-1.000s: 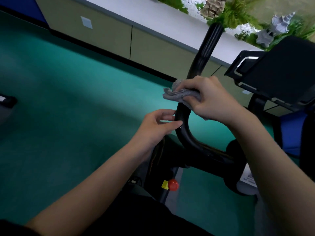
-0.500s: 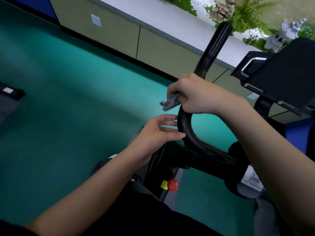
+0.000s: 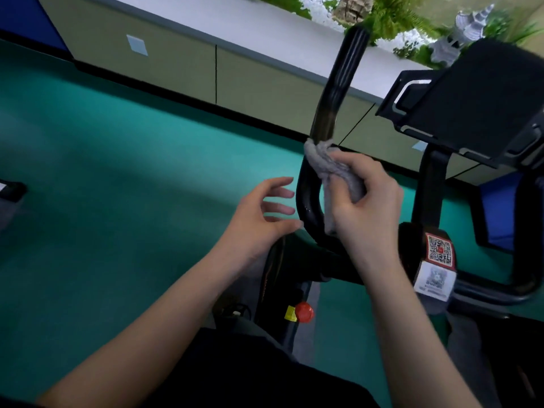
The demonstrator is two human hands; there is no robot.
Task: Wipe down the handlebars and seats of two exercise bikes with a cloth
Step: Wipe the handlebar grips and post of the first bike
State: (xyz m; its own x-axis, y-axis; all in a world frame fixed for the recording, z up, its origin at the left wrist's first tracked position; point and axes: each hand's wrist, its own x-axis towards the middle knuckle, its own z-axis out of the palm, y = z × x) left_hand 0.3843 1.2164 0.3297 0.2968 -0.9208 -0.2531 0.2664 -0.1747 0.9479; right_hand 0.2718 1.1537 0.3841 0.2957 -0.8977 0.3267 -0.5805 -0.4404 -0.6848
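Note:
A black curved handlebar point(image 3: 338, 83) of an exercise bike rises in the middle of the head view. My right hand point(image 3: 365, 207) grips a grey cloth point(image 3: 329, 164) that is wrapped against the bend of the bar. My left hand point(image 3: 262, 219) hovers just left of the bar with its fingers spread and relaxed; its thumb tip is near the bar's lower bend. The right-hand side of the handlebar point(image 3: 500, 290) runs low at the right. The bike's seat is not in view.
The bike's black console point(image 3: 477, 110) stands at the upper right. A red knob point(image 3: 304, 312) and a QR label point(image 3: 438, 248) sit on the frame below. Green floor point(image 3: 117, 187) spreads to the left, with beige cabinets point(image 3: 176, 66) and a planter ledge behind.
My right hand has turned and slid the cloth along the bar's bend, so more grey cloth now shows above my fingers. My left hand has drawn slightly off the bar and opened its fingers.

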